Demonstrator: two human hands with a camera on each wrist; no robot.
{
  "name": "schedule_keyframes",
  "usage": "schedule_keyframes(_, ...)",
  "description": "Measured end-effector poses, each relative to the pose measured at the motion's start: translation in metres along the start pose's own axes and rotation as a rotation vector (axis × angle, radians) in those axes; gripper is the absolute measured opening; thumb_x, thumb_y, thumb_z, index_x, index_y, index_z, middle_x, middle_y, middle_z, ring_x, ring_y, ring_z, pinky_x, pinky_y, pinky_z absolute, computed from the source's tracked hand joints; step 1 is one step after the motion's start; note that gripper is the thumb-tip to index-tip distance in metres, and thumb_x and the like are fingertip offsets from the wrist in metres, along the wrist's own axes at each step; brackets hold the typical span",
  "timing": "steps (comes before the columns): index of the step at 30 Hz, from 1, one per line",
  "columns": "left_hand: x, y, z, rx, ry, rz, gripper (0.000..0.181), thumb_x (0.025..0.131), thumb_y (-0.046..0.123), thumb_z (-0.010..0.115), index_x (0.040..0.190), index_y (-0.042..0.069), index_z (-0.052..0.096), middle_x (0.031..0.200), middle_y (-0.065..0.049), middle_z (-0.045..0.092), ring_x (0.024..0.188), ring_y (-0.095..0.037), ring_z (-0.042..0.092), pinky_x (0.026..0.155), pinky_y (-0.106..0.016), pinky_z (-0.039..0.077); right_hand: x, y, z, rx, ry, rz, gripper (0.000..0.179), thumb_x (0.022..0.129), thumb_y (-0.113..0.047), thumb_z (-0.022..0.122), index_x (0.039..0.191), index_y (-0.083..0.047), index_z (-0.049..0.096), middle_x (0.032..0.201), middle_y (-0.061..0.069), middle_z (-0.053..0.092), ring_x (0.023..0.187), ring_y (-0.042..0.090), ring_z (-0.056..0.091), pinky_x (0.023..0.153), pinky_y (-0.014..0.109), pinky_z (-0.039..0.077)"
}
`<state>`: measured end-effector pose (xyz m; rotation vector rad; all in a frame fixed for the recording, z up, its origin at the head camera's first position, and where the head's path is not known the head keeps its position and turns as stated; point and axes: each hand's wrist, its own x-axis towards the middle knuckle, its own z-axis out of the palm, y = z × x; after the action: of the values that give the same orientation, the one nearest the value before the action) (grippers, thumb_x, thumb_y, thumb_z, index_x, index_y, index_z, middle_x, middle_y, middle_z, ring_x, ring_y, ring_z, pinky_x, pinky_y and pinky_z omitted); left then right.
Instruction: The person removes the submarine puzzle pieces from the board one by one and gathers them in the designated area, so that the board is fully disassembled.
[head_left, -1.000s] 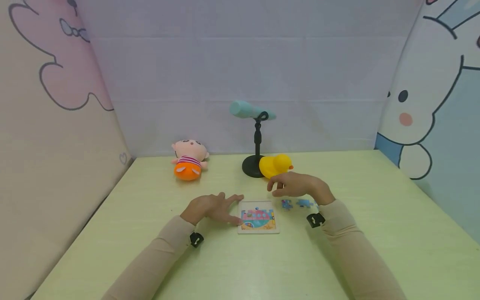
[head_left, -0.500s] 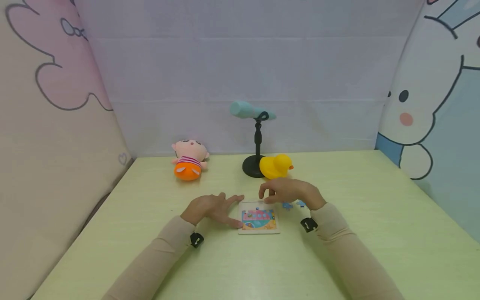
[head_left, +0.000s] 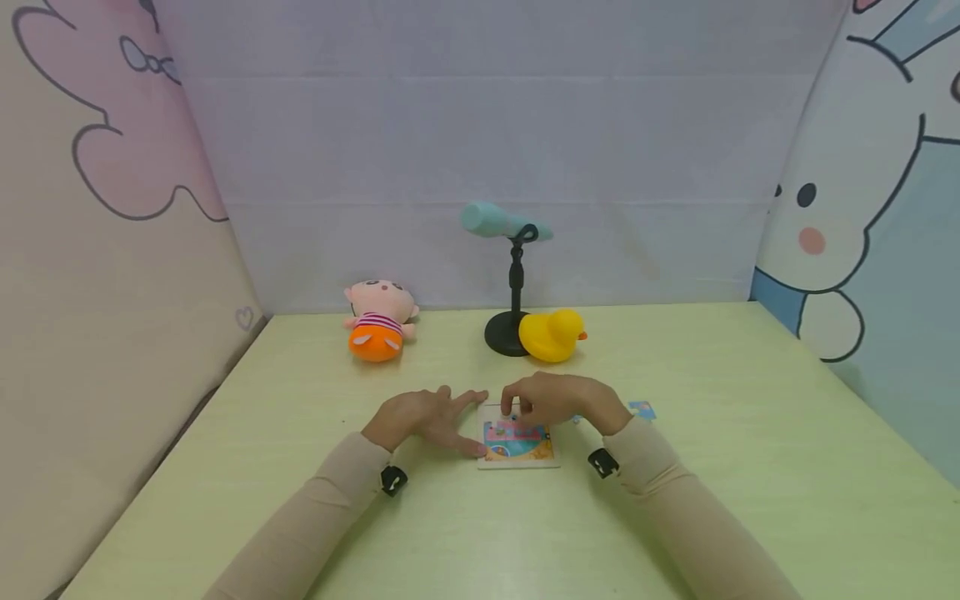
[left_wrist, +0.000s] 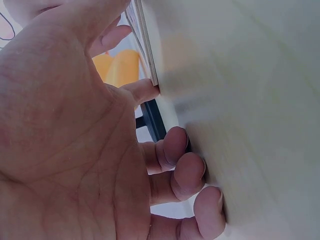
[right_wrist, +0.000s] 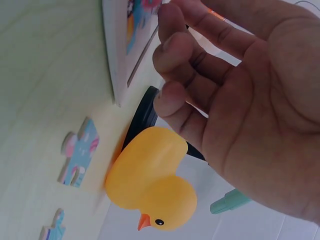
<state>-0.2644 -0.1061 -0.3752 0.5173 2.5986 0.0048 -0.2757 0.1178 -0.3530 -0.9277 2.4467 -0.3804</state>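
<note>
White-framed, square jigsaw puzzle point(head_left: 516, 449) lies on the pale green table point(head_left: 480, 533), my left hand point(head_left: 423, 417) spread wide at its left edge. My right hand point(head_left: 557, 398) curls over its upper right part; I cannot tell whether it pinches anything. Two blue, knobbed cardboard-like pieces point(right_wrist: 82, 152) lie beyond the right edge.

Near me, my sleeves point(head_left: 300, 510) were matt cloth, softly creased. The desk point(head_left: 712, 375) looked smooth, with a faint sheen and a pale wood-like grain. My puzzle tray point(head_left: 517, 465) had a smooth, matt rim that could have been wood or board; I couldn't tell which. To its right, the loose puzzle pieces point(right_wrist: 81, 152) looked like printed card, flat and smooth. On the far side sat a smooth, softly shiny plastic duck point(head_left: 551, 335); far left, a fabric plush toy point(head_left: 377, 321). The far backdrop point(head_left: 480, 117) was matt, fold-creased cloth.
</note>
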Motion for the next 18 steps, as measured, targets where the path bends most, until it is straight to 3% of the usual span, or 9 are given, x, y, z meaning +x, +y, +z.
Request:
schedule_keyframes(8, 0.002, -0.002, 0.000, -0.001, -0.009, 0.000, 0.094, 0.079, 0.081, 0.057, 0.158, 0.044, 0.021, 0.146, -0.017, 0.043, 0.115, -0.039, 0.056, 0.089, -0.057, 0.048, 0.006, -0.006, 0.007, 0.010, -0.008, -0.026, 0.017, 0.098, -0.019, 0.066, 0.115, -0.019, 0.062, 0.093, -0.004, 0.064, 0.080, 0.012, 0.057, 0.079, 0.030, 0.050)
schedule_keyframes(18, 0.003, -0.003, -0.002, 0.005, -0.018, -0.018, 0.097, 0.079, 0.081, 0.058, 0.158, 0.039, 0.022, 0.143, -0.016, 0.044, 0.113, -0.038, 0.057, 0.088, -0.057, 0.049, 0.016, -0.015, 0.017, 0.042, 0.035, -0.090, 0.024, 0.098, -0.016, 0.065, 0.121, -0.015, 0.056, 0.074, -0.002, 0.056, 0.064, 0.011, 0.050, 0.066, 0.025, 0.044)
